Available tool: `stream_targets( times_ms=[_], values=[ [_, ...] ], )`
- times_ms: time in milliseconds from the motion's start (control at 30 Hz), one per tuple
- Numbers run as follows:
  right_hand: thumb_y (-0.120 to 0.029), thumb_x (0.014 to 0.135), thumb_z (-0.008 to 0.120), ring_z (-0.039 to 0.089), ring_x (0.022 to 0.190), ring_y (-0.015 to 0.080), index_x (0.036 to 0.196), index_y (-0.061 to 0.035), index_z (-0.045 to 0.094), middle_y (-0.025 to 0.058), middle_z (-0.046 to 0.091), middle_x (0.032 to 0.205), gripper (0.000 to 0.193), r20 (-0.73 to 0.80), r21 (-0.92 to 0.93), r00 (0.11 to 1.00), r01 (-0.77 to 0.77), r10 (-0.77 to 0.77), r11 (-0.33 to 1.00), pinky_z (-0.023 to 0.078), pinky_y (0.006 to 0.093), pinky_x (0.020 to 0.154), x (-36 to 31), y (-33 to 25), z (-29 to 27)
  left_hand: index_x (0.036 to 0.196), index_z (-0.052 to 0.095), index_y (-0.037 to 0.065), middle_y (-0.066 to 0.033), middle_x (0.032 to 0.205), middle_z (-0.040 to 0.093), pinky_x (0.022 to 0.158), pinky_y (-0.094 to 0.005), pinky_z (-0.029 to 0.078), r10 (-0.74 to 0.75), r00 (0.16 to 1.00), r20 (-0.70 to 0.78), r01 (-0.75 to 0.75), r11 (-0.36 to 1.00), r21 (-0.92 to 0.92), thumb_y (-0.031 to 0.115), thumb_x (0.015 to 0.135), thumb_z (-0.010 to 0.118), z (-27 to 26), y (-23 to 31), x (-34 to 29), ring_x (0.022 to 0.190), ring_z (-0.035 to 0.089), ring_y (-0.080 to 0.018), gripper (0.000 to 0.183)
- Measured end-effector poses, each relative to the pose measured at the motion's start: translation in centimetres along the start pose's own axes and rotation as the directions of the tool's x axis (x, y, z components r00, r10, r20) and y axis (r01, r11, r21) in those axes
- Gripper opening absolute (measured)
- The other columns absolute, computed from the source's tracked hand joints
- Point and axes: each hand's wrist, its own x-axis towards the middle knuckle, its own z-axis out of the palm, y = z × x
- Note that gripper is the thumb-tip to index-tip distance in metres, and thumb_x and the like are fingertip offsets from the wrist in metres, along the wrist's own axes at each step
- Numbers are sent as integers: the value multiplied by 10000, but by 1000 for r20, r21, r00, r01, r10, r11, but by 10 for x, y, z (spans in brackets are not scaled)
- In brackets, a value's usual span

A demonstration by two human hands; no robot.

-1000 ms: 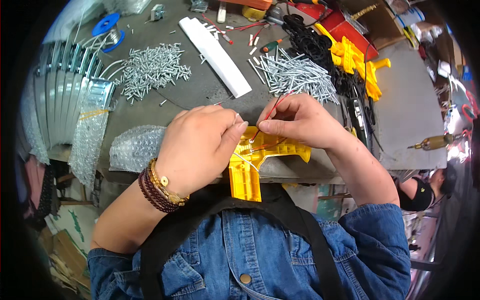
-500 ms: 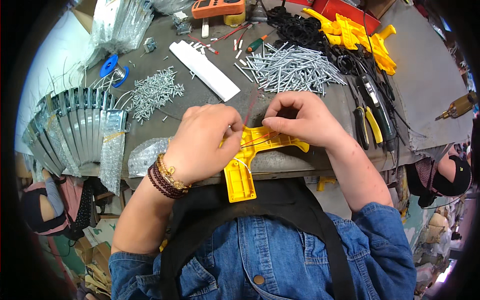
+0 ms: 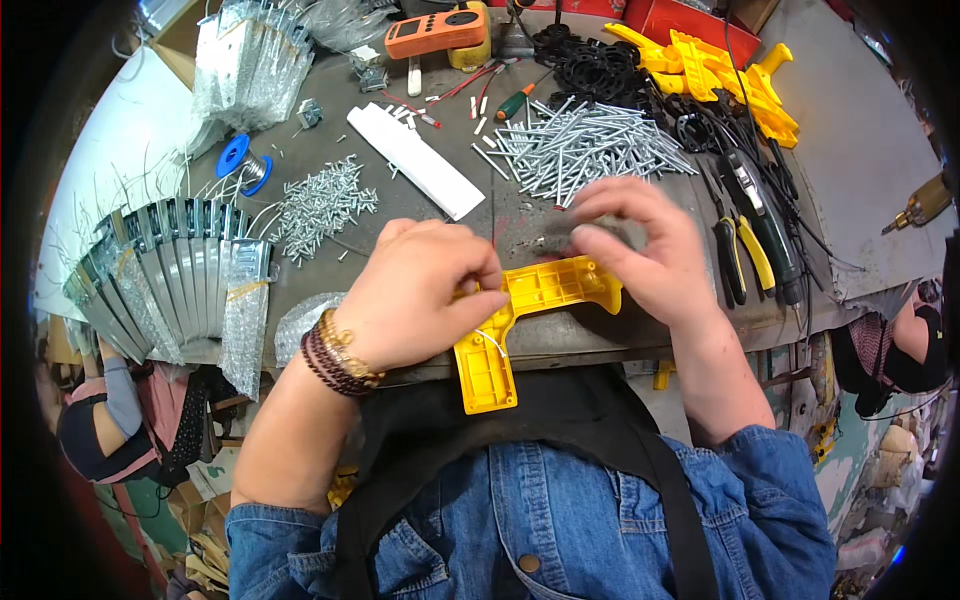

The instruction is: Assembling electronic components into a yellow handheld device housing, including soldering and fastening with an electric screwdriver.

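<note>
A yellow plastic housing half [image 3: 545, 288], ribbed inside and T-like in shape, lies at the table's front edge, its lower leg jutting out over my lap. My left hand [image 3: 425, 290] is closed over its left part, thumb and forefinger at the ribs; what lies under the fingers is hidden. A short white wire [image 3: 492, 342] curves inside the housing by the thumb. Just above the housing's right end is my right hand [image 3: 650, 255], slightly blurred, its thumb and fingers curved but apart, nothing visible between them.
Small screws [image 3: 322, 208] are heaped left, long screws [image 3: 590, 150] right. Between them lies a white strip [image 3: 415, 162]. Pliers [image 3: 740, 250] and a black tool [image 3: 765, 225] lie right. Metal strips [image 3: 180, 270], a solder spool [image 3: 243, 165], an orange meter [image 3: 437, 32] and yellow housings [image 3: 715, 75] surround these.
My right hand has moved right, away from the housing's middle, and its fingers have parted. The dark and red wires across the housing no longer show. My left hand stays at the housing.
</note>
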Motion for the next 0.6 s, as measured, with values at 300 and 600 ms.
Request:
stream_targets(
  times_ms=[300,600],
  values=[
    [-173,854,721,684,755,318,908,-3,708,168,699,874,179,167,-38,985,54,-47,998,546,400,671,6,-50,64,1013,699,-18,-47,974,714,798,-236,515,-449,843,-296,-29,512,-858,82,939,699,16,-12,-39,871,649,-96,124],
    [-137,858,712,674,713,318,863,-26,709,140,677,753,111,144,-29,990,9,-4,1000,530,386,640,6,-42,87,991,684,-5,-42,909,663,775,-268,503,-334,745,-577,-421,435,-796,16,916,687,28,-35,-51,817,615,-135,78]
  ],
)
